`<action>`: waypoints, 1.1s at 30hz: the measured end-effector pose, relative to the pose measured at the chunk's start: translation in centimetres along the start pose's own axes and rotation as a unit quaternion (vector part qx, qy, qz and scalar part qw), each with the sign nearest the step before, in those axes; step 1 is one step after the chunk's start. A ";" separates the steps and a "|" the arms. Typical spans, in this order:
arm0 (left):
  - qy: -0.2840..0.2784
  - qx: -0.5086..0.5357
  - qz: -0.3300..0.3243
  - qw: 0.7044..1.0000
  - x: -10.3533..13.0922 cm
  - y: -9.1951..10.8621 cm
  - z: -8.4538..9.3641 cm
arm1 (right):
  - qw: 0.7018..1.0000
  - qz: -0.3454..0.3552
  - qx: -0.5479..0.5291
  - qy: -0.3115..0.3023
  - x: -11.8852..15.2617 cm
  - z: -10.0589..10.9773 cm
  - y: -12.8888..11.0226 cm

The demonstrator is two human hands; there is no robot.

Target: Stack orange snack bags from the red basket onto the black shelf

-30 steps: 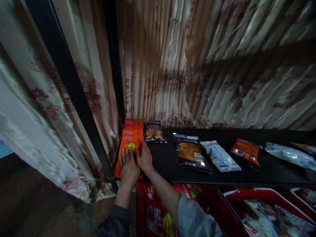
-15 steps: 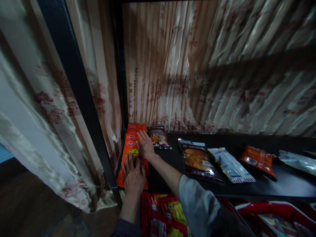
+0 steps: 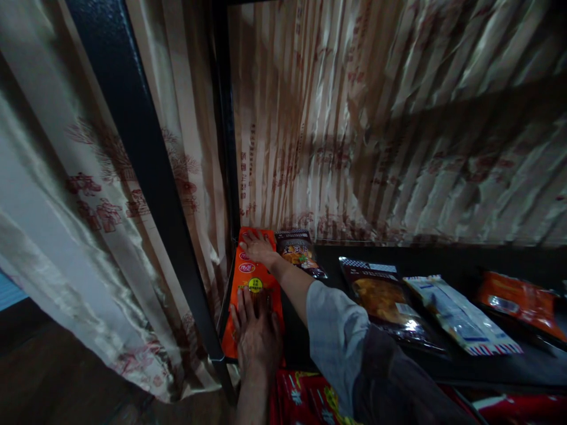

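Orange snack packets (image 3: 246, 276) lie overlapping in a row at the left end of the black shelf, against the corner post. My left hand (image 3: 254, 330) rests flat on the nearest packet, its fingers spread just below a round yellow label. Farther back, my right hand (image 3: 259, 248) lies on the rear packets with its fingers stretched out, covering part of their printed logos. Neither hand is closed around anything. Right beside the orange row, close to my right wrist, is a dark brown packet (image 3: 297, 254) with pictured food and white lettering.
On the black shelf (image 3: 325, 319) farther right lie a larger brown packet (image 3: 381, 298), a white-and-blue packet (image 3: 460, 313) and an orange packet (image 3: 522, 301). Red packets (image 3: 305, 398) sit below. A dark metal post (image 3: 150, 147) stands at left; pleated curtains (image 3: 354, 147) hang behind.
My right hand has slid back and left, from the packets' right edge onto the rear ones. My left hand stays on the front packet. The whole view has shifted slightly.
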State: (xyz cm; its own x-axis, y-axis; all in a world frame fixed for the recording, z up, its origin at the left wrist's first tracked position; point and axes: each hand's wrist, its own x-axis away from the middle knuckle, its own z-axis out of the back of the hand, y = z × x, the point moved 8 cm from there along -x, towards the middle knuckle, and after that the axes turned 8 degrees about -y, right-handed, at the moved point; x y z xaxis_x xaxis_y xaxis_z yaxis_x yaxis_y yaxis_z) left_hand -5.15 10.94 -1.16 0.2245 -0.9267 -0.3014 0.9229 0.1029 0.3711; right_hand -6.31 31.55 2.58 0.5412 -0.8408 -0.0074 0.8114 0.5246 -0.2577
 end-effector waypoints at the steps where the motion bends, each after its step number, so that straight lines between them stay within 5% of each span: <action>1: -0.001 0.000 -0.002 1.000 0.0 0.0 -0.1 | 1.000 -0.005 0.005 0.000 -0.3 -0.1 0.2; 10: 0.009 -0.015 -0.008 1.000 0.1 -0.2 -0.5 | 1.000 -0.022 0.011 0.005 -1.2 -0.2 1.3; 19: 0.024 -0.028 -0.005 0.999 0.4 0.6 0.9 | 0.995 0.024 -0.042 0.092 3.5 3.5 -0.3; 25: 0.030 -0.022 -0.010 0.999 0.7 0.9 1.8 | 0.958 0.005 -0.203 0.200 12.0 3.9 1.1; 33: 0.031 0.002 -0.007 0.999 0.7 -0.2 2.3 | 0.921 -0.021 -0.325 0.213 29.6 0.7 1.1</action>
State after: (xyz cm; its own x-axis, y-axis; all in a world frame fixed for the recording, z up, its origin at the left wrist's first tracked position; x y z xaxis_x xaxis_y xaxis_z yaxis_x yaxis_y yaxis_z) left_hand -5.88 9.39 0.62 0.2315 -0.9037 -0.3601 0.9245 0.0892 0.3705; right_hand 10.74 7.30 2.74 0.2642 -0.9075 -0.3265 0.4519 0.4156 -0.7894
